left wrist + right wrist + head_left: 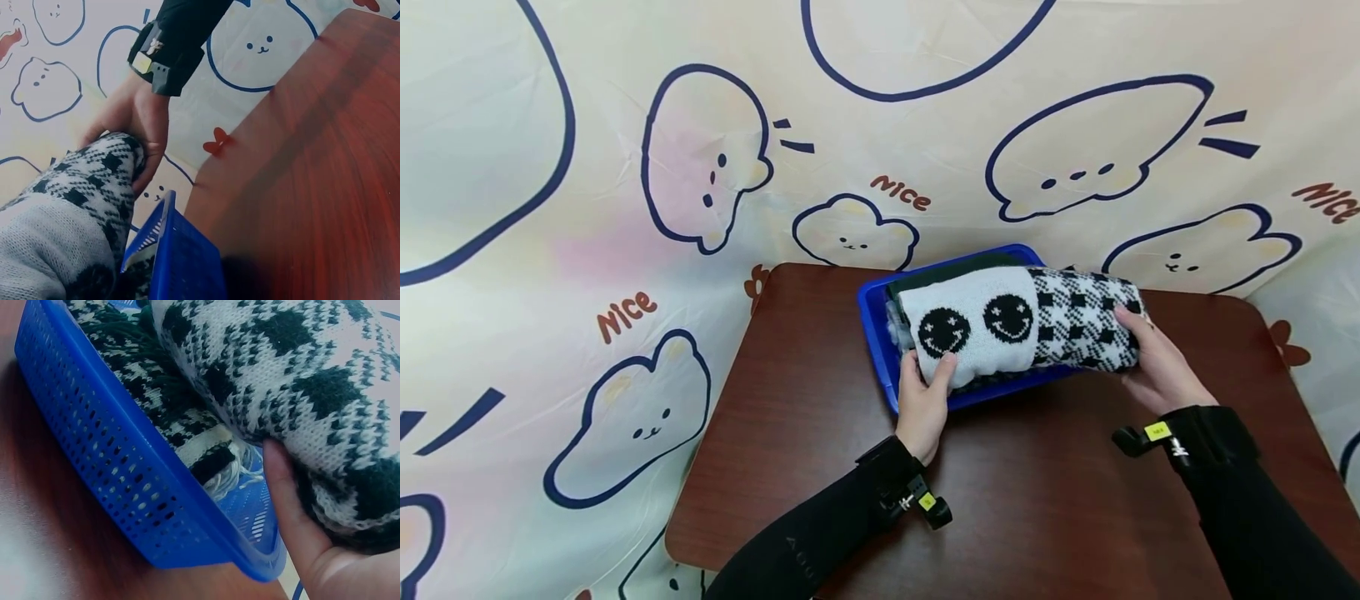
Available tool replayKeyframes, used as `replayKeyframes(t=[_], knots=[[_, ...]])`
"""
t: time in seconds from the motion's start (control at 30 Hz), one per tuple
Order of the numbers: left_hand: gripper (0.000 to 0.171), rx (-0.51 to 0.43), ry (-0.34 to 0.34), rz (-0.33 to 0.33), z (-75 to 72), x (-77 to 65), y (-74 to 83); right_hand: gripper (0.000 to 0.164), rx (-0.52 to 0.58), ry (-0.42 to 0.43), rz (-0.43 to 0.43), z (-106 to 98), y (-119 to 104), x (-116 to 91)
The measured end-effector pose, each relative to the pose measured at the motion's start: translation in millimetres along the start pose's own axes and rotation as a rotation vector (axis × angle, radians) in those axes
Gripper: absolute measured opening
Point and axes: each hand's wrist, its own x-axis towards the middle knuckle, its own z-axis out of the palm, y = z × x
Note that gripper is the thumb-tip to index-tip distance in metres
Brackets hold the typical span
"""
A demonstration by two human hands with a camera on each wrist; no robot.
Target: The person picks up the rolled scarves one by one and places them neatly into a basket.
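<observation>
A folded knitted scarf [1075,317], white with black smiley faces on one half and black-and-white houndstooth on the other, lies across the top of a blue plastic basket [869,333]. My left hand [922,408] grips its white end near the basket's left front, thumb on top. Beyond the basket's right side, my right hand [1168,371] holds the houndstooth end, also with the thumb above. That end overhangs the rim, as the right wrist view shows, and the fingers beneath it are mostly hidden.
Inside the basket, a dark green knit [955,268] shows along the back, and a black-and-white knit with fringe [147,387] lies under the scarf. The basket stands at the far edge of a brown wooden table [1030,492], against a printed cloth backdrop [955,158].
</observation>
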Motion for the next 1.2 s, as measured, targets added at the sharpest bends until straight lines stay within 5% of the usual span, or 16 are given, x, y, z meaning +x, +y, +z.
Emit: replayKeyframes(t=[0.47, 0.77, 0.97, 1.2], knots=[[0.031, 0.129, 0.069, -0.074, -19.7, -4.0, -2.9, 0.077, -0.207, 0.014, 0.024, 9.9, -2.3, 25.8], [0.031, 0.079, 0.057, -0.095, -29.6, -8.2, -9.5, 0.087, -0.475, 0.044, 0.080, 5.1, 2.3, 30.2], [0.033, 0.204, 0.093, -0.117, -33.9, -9.2, -9.8, 0.091, -0.642, 0.078, 0.091, 6.3, 2.1, 37.8], [0.044, 0.281, 0.080, -0.127, -33.0, -1.8, -5.5, 0.093, -0.669, 0.099, 0.078, 10.7, -6.6, 45.3]])
